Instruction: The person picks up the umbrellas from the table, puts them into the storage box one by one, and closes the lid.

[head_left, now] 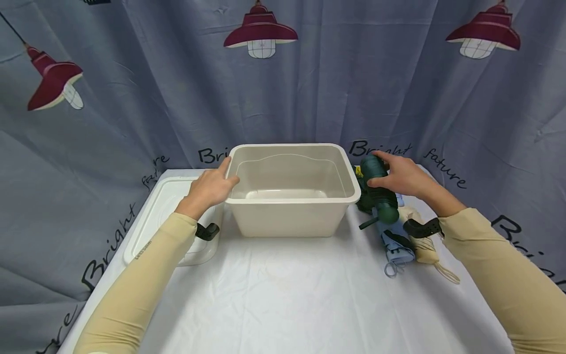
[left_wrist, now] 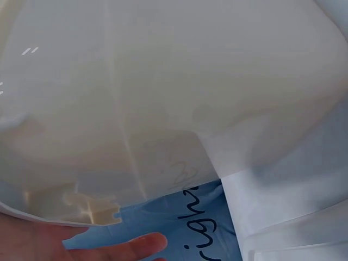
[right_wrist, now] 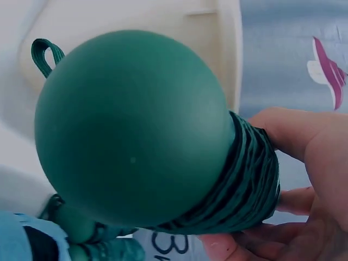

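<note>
My left hand (head_left: 208, 187) grips the left rim of an off-white plastic storage bin (head_left: 287, 219), thumb on the inner side and fingers outside. The bin stands upright, and its inside shows bare walls and floor. To the right of the bin, my right hand (head_left: 400, 174) holds a dark green folded umbrella (head_left: 381, 196) by its wrapped canopy. In the right wrist view, the smooth round handle end (right_wrist: 130, 130) faces the camera, with a small strap loop (right_wrist: 46, 54) beside it. Below lie a light blue folded umbrella (head_left: 398, 250) and a beige folded umbrella (head_left: 425, 251).
A white lid (head_left: 165, 201) lies flat to the left of the bin, partly beneath my left arm. Another dark green bundle (head_left: 363, 202) sits against the bin's right side. A white cloth (head_left: 283, 295) covers the table, and a grey-blue printed curtain (head_left: 283, 98) hangs behind.
</note>
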The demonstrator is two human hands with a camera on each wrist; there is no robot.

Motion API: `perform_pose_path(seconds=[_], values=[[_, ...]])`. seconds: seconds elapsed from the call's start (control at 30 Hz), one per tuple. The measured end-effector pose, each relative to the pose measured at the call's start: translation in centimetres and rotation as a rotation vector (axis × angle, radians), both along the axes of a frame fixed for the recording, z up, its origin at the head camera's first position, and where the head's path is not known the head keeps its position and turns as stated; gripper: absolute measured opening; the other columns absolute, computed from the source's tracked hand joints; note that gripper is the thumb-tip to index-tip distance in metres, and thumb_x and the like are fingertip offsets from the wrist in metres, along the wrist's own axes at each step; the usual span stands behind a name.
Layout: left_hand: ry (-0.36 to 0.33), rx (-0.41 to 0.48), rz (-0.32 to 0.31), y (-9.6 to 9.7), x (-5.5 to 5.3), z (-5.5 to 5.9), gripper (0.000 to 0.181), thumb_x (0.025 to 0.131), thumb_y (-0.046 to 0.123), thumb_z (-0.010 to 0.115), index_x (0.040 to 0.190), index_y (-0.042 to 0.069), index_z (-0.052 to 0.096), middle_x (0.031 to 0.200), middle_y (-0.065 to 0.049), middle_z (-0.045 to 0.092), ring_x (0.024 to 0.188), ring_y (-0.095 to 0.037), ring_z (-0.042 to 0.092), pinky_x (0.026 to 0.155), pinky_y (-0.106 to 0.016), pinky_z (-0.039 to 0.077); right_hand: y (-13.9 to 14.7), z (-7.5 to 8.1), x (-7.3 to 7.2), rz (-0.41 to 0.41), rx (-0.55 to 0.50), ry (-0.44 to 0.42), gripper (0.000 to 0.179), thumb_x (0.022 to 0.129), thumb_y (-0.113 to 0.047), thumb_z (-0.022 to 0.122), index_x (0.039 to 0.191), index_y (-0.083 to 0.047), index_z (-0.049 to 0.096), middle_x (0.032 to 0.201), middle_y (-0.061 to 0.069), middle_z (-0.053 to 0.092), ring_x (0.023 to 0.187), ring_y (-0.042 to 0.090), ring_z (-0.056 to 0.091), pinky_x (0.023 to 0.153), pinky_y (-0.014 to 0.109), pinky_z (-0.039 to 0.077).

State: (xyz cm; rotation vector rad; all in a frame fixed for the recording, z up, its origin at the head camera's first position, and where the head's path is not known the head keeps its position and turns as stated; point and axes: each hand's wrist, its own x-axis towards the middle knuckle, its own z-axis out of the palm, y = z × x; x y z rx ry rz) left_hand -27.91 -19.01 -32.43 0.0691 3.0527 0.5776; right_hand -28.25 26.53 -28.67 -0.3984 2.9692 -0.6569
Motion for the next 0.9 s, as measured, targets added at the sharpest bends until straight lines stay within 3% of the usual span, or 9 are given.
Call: perform_pose_path(seconds=[0.43, 0.67, 0.9], values=[[-0.027, -0.016, 0.011, 0.0, 0.1, 0.2, 0.08, 0.097, 0.054, 0.036, 0.164, 0.03, 0.0, 0.153, -0.02, 0.045, 0.129, -0.039, 0.053, 0.091, -0.059, 0.046, -1.4, 3.8, -1.2, -0.002, 0.012, 0.001, 0.094, 0.091, -0.041, 0.071, 0.162, -0.009, 0.019, 0.13, 0.032, 0.056, 0.112, 0.043, 0.059, 0.085, 0.058, 0.052], [-0.048, 0.001, 0.005, 0.0, 0.2, 0.1, 0.08, 0.097, 0.054, 0.036, 0.163, 0.03, -0.003, 0.157, -0.019, 0.041, 0.13, -0.039, 0.053, 0.093, -0.06, 0.045, -3.5, 5.3, -2.1, 0.016, 0.007, -0.004, 0.093, 0.09, -0.043, 0.071, 0.162, -0.012, 0.022, 0.132, 0.029, 0.057, 0.112, 0.039, 0.059, 0.083, 0.053, 0.054], [-0.051, 0.003, 0.012, 0.2, 0.2, 0.2, 0.081, 0.097, 0.055, 0.036, 0.163, 0.031, -0.003, 0.156, -0.018, 0.043, 0.128, -0.039, 0.054, 0.092, -0.059, 0.046, -6.1, 6.4, -3.1, 0.05, 0.013, -0.011, 0.09, 0.089, -0.041, 0.069, 0.161, -0.012, 0.025, 0.132, 0.024, 0.059, 0.114, 0.035, 0.059, 0.09, 0.053, 0.051]])
